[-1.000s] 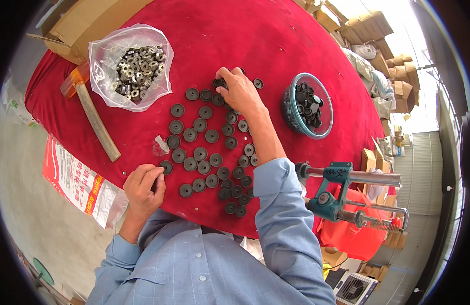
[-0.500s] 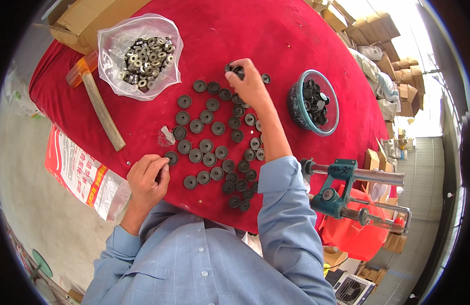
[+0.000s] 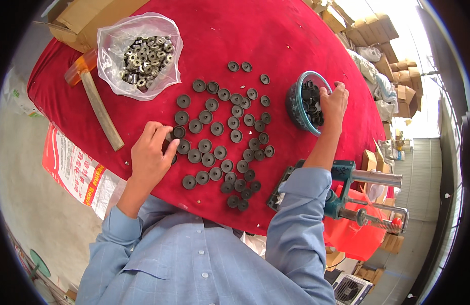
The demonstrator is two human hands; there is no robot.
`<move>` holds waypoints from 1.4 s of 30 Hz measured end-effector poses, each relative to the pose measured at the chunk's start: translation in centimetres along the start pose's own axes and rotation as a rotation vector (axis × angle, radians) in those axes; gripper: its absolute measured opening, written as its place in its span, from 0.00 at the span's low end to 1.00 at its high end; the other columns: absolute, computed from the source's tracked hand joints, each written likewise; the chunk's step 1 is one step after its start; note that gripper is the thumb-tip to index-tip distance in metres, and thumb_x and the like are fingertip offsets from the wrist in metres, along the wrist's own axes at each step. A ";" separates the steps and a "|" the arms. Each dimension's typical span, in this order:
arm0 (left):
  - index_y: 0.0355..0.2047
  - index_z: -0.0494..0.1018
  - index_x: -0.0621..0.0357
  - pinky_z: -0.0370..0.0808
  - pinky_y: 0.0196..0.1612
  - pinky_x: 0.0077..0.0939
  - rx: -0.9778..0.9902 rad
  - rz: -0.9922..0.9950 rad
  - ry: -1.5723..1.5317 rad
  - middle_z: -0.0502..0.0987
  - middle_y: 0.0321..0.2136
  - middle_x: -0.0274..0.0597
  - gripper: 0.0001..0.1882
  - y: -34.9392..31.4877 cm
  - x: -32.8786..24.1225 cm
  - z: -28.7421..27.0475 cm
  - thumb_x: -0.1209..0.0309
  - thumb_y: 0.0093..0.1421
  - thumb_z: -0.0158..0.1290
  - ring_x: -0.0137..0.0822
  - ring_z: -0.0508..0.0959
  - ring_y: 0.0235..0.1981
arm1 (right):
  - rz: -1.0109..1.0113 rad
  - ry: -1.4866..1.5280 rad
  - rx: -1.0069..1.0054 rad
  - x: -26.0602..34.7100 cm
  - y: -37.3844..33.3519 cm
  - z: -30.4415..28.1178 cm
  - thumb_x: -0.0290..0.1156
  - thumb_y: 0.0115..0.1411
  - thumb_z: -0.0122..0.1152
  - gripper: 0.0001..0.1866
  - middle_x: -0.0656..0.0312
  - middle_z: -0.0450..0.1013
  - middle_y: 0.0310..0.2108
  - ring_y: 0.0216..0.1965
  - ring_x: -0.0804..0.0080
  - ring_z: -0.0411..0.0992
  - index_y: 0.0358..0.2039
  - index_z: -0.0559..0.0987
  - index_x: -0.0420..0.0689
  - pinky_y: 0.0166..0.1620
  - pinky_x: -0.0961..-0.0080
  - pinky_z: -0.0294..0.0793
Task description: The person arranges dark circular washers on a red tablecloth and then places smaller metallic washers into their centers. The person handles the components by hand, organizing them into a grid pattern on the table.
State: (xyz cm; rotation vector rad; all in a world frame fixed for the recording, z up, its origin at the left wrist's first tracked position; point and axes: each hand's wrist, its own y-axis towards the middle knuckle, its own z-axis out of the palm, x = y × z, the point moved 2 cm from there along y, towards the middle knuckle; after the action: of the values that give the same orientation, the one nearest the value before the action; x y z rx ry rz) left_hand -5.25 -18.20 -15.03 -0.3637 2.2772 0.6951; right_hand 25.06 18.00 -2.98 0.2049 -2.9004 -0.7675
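Observation:
Several dark round discs (image 3: 222,133) lie spread in rows on a red tablecloth (image 3: 275,35). My left hand (image 3: 152,155) rests on the cloth at the left edge of the discs, fingers bent over one disc beside it. My right hand (image 3: 333,105) reaches into a blue bowl (image 3: 294,96) filled with more dark discs, fingers curled among them; whether it grips any is hidden.
A clear plastic bag of metal rings (image 3: 141,56) lies at the upper left, with an orange-headed mallet (image 3: 95,101) beside it. A teal press tool (image 3: 354,195) is clamped at the table's right edge. Cardboard boxes (image 3: 87,15) stand behind and at the right.
My right hand has moved from the discs at the middle of the cloth over to the blue bowl on the right. My left hand has shifted up toward the discs' left edge.

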 end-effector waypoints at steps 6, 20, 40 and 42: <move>0.44 0.80 0.58 0.79 0.37 0.41 0.034 -0.081 0.055 0.75 0.40 0.41 0.15 1.0 0.5 1.0 0.70 0.59 0.69 0.43 0.82 0.36 | -0.314 0.581 0.317 12.3 -5.7 0.2 0.31 0.62 0.72 0.17 0.48 0.84 0.46 0.46 0.56 0.84 0.51 0.86 0.40 0.55 0.59 0.81; 0.41 0.77 0.56 0.78 0.36 0.38 0.052 -0.166 -0.019 0.78 0.38 0.38 0.15 1.9 0.9 1.1 0.71 0.57 0.70 0.40 0.82 0.32 | -0.455 0.674 0.683 20.2 -12.8 4.2 0.31 0.59 0.78 0.18 0.54 0.82 0.38 0.41 0.60 0.82 0.46 0.83 0.38 0.49 0.62 0.81; 0.52 0.76 0.62 0.79 0.45 0.20 0.119 -0.300 -0.755 0.84 0.45 0.39 0.16 2.3 0.2 0.8 0.87 0.65 0.59 0.25 0.85 0.44 | -0.541 1.020 0.783 19.3 -18.8 -1.9 0.28 0.61 0.70 0.13 0.52 0.82 0.34 0.36 0.63 0.82 0.46 0.87 0.38 0.42 0.66 0.82; 0.55 0.75 0.63 0.80 0.50 0.23 0.110 -0.311 -0.794 0.83 0.50 0.43 0.18 2.1 0.1 0.2 0.86 0.66 0.58 0.29 0.85 0.49 | -0.551 1.020 0.710 18.2 -17.1 -3.0 0.28 0.61 0.71 0.13 0.53 0.82 0.33 0.37 0.66 0.82 0.45 0.87 0.38 0.42 0.67 0.82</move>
State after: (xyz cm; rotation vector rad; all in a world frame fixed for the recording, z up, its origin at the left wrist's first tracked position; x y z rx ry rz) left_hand -6.15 -16.35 -14.44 -0.3064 1.4576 0.4392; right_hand 9.35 -1.19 -7.23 1.1035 -1.9638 0.3336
